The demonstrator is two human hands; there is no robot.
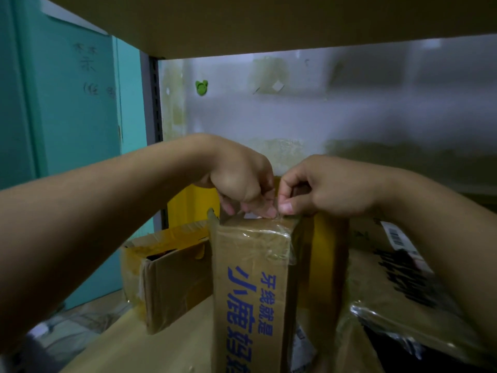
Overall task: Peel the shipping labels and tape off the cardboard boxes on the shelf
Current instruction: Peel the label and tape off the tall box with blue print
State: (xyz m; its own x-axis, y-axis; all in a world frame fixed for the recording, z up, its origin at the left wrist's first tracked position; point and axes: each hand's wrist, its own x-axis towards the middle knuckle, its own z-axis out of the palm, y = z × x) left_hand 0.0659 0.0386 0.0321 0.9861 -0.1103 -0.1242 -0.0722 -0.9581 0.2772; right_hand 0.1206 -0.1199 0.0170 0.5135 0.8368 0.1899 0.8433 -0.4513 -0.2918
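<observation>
The left hand (pixel 242 179) and right hand (pixel 325 187), fingers curled, are pinching clear tape (pixel 271 232) at the top edge of the blue-lettered box (pixel 250 286).

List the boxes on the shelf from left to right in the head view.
Open box with yellow tape → tall box with blue lettering, the clear tape at its top pinched by the left hand and right hand → box with a barcode label.

Brown box (pixel 252 278), blue lettering (pixel 252 305)
</observation>
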